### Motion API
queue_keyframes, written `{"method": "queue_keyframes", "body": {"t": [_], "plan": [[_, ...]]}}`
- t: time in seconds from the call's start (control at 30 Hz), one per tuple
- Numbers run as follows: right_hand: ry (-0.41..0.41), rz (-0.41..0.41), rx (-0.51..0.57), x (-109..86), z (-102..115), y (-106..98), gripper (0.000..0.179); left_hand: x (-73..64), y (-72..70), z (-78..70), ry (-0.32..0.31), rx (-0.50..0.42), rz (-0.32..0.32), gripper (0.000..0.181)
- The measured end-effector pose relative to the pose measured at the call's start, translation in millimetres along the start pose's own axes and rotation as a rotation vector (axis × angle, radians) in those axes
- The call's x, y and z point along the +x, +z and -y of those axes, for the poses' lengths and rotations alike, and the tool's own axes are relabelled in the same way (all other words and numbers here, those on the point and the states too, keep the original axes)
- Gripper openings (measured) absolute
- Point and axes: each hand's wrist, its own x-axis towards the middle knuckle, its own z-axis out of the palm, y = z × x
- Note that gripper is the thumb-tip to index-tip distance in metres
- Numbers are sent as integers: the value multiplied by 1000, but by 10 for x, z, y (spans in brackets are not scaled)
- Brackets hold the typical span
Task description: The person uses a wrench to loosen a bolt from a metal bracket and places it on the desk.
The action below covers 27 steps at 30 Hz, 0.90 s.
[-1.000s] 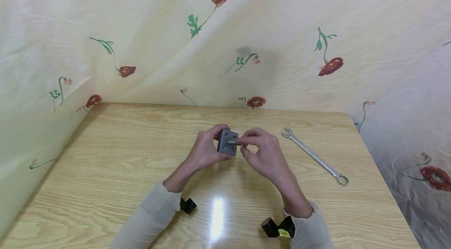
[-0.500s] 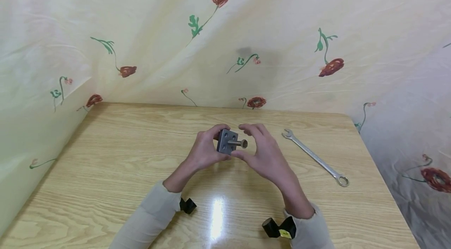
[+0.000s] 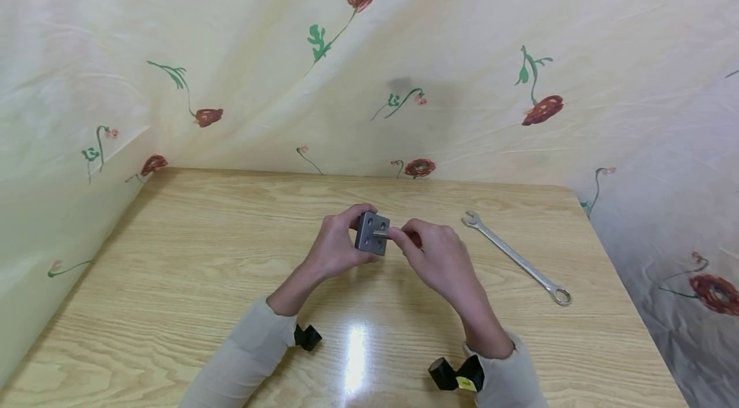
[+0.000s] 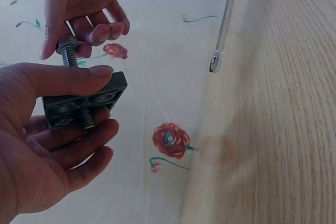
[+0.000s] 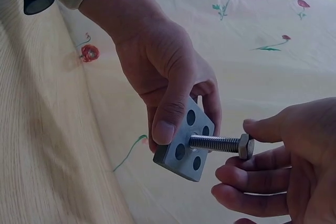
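My left hand (image 3: 337, 242) holds a grey square metal block (image 3: 369, 242) by its edges, thumb on one side and fingers on the other. Holes show near the block's corners. Through its middle runs a hex bolt (image 5: 218, 143), most of its threaded shank standing out toward my right hand (image 3: 433, 254). The thumb and fingers of that hand pinch the bolt at its hex head (image 5: 245, 146); in the head view they hide the head. In the left wrist view, the bolt's threaded end (image 4: 87, 119) comes out on the block's other face.
A combination wrench (image 3: 516, 257) lies slantwise on the wooden table (image 3: 190, 267), right of my hands. Flower-patterned cloth (image 3: 260, 74) hangs behind the table and along its sides. Black camera mounts (image 3: 456, 374) are strapped at both wrists.
Half a second ago my right hand's fingers were spread off the bolt head; now they have closed on it again. The left hand and block have stayed in place.
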Motion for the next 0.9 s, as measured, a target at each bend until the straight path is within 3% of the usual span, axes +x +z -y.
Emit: {"method": "queue_keyframes", "body": {"t": [0.3, 0.7, 0.9], "plan": [[-112, -56, 20, 3, -14, 3, 19, -3, -3, -10, -13, 0, 6, 72], [-274, -164, 41, -1, -22, 22, 20, -4, -1, -8, 6, -16, 4, 72], [-347, -171, 58, -1, -32, 26, 24, -4, 1, -18, 7, -2, 1, 72]]}}
